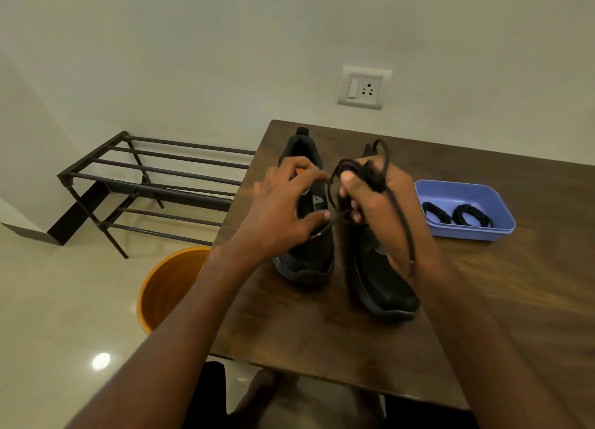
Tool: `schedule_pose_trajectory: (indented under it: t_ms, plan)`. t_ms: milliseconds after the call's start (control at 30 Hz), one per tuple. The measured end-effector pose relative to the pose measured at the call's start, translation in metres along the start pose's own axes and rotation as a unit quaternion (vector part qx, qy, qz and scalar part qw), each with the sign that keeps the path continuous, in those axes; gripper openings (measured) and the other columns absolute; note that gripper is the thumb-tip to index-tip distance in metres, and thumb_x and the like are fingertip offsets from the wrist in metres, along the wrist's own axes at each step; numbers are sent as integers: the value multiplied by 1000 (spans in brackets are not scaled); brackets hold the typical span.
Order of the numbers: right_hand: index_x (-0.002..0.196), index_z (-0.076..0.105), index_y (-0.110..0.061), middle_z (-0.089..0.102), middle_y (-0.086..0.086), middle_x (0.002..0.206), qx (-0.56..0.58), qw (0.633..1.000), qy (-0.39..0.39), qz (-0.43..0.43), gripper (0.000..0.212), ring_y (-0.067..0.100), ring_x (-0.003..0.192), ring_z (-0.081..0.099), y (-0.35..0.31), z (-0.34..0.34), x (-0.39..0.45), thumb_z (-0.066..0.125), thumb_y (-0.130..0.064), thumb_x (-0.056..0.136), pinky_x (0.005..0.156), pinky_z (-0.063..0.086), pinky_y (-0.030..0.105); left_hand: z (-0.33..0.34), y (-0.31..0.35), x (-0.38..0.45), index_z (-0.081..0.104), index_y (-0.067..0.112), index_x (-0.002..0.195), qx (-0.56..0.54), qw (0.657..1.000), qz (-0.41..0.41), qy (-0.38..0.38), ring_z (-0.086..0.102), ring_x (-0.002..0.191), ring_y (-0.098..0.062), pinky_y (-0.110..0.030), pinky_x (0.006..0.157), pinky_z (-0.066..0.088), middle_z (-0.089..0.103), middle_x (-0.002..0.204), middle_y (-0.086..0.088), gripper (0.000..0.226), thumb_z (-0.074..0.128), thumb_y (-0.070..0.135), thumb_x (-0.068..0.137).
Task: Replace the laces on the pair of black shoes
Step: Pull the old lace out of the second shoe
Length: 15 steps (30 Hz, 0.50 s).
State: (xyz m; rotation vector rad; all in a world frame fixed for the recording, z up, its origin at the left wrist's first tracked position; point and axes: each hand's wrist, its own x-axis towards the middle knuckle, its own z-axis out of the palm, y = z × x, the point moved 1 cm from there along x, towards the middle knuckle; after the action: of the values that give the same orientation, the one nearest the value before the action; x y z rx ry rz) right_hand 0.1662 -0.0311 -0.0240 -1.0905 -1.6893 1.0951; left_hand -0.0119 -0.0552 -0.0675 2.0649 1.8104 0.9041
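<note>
Presently we observe two black shoes standing side by side on the brown worktop (322, 341), toes toward the person: the left shoe (306, 251) and the right shoe (383, 283). Both hands are raised just above them. The right hand (383, 209) holds a bunched black lace (370, 174), its fingers (349, 182) curled round the coil; loops rise above the knuckles and one strand hangs down across the back of the hand toward the wrist. The left hand (283, 216) has its fingers partly curled, and its thumb and forefinger appear to pinch a strand of the same lace running across from the right hand; the free end lies below the thumb, over the left shoe. We cannot tell whether any part of the lace is threaded through an eyelet.

To the right of the shoes, apart from them, a blue tray (467, 232) rests on the worktop and contains two coiled black laces (457, 216). Off the worktop's left edge we note an orange bucket (167, 287) on the tiled floor (64, 316) and a dark metal rack (145, 184) against the wall. A switch and socket plate (362, 87) is fixed to the wall above the worktop.
</note>
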Motion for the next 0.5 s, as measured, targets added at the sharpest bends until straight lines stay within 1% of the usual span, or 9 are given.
schedule_pose_trajectory:
  t_ms: [33, 67, 133, 167, 200, 233, 333, 433, 500]
  plan:
    - [106, 65, -16, 67, -3, 86, -95, 995, 3, -7, 7, 5, 71, 61, 3, 3, 2, 63, -21, 102, 66, 49, 22, -2, 5, -1, 59, 25, 132, -107, 994, -22, -7, 55, 125, -16, -37, 107, 45, 54, 138, 0, 35, 66, 29, 98]
    - [105, 64, -20, 66, -7, 88, -163, 987, 3, -4, 6, 3, 77, 61, 4, 6, 2, 65, -18, 99, 72, 49, 19, -3, 9, -4, 61, 19, 130, -234, 970, -61, -28, 66, 110, -18, -36, 94, 55, 65, 125, -7, 26, 54, 23, 106]
    - [109, 62, -20, 65, -3, 101, -259, 966, -8, -3, 18, 10, 89, 62, 2, 13, 6, 65, -10, 95, 83, 51, 25, -8, 17, -12, 56, 14, 136, -456, 875, -142, -76, 73, 92, -27, -34, 73, 59, 72, 113, -17, 39, 39, 38, 111]
    - [114, 62, -18, 62, 2, 110, -308, 951, -18, -9, 23, 17, 97, 62, -2, 19, 8, 64, -8, 93, 89, 52, 32, -10, 18, -18, 53, 15, 140, -526, 825, -178, -103, 73, 90, -30, -35, 71, 59, 73, 114, -19, 52, 37, 52, 106]
    - [118, 61, -17, 58, 5, 118, -347, 937, -31, -13, 27, 22, 103, 61, -4, 25, 9, 64, -9, 93, 93, 52, 38, -10, 19, -23, 52, 17, 142, -565, 791, -200, -126, 72, 91, -31, -37, 73, 60, 72, 116, -19, 63, 39, 62, 100]
    - [122, 61, -16, 55, 6, 122, -373, 927, -48, -15, 29, 24, 106, 59, -7, 31, 10, 65, -12, 93, 94, 52, 40, -9, 19, -28, 52, 17, 143, -583, 774, -204, -140, 72, 94, -30, -38, 75, 60, 71, 118, -19, 67, 44, 65, 97]
    - [125, 58, -18, 50, 4, 116, -378, 919, -103, -28, 36, 22, 103, 55, -22, 50, 13, 69, -16, 91, 83, 48, 32, -13, 12, -38, 56, 10, 138, -591, 770, -217, -101, 72, 93, -21, -33, 75, 61, 74, 109, -11, 54, 64, 43, 96]
    - [128, 60, -25, 57, -5, 113, -298, 938, -174, -28, 49, 12, 100, 60, -41, 61, 19, 78, -14, 83, 74, 43, 18, -27, -12, -38, 59, 4, 133, -605, 757, -247, -17, 70, 79, -17, -29, 67, 56, 71, 97, -10, 34, 55, 24, 105]
    - [123, 64, -26, 66, -11, 108, -233, 949, -211, -23, 46, 3, 97, 63, -53, 74, 22, 79, -10, 82, 76, 46, 15, -47, -32, -39, 59, 2, 130, -579, 764, -283, 38, 66, 70, -15, -26, 62, 49, 68, 88, -9, 30, 44, 16, 108]
